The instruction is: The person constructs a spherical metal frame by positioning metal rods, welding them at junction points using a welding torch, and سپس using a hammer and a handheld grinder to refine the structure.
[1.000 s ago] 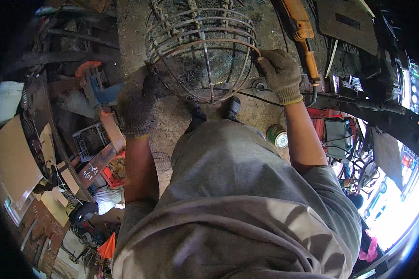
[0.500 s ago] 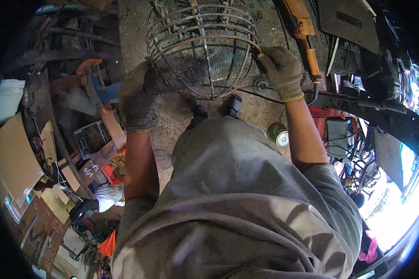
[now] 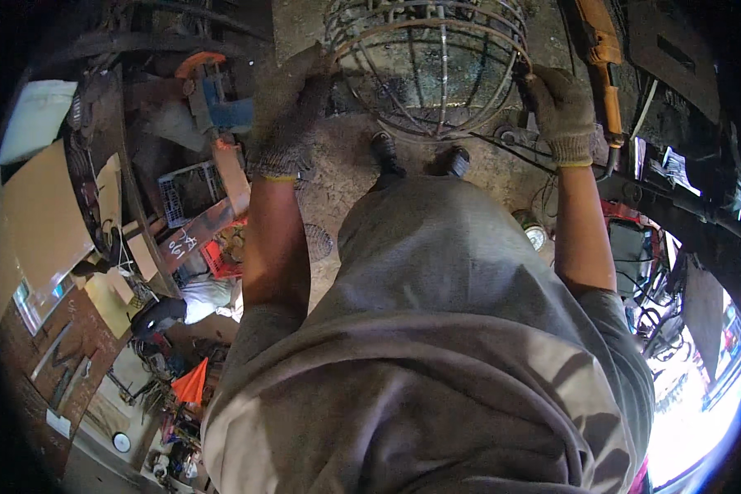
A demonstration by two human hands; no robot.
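Observation:
A round cage of bent metal rods, rusty and basket-shaped, is at the top middle, its upper part cut off by the frame. On its right rim, my right hand in a grey knitted glove has its fingers closed round the rod. My left hand, gloved the same way, is at the left end of the rim; its fingers are dark and blurred, but they appear wrapped on the rod. Below the cage, curved rods meet at a low point near my feet.
An orange power tool with a cable lies on the worktop right of the cage. A round tin stands on the floor. To the left are a blue clamp-like piece, a plastic crate, a red basket and cardboard.
The whole view has shifted, so cage, hands and worktop sit farther right and higher in the picture. Both hands stay at the cage's rim.

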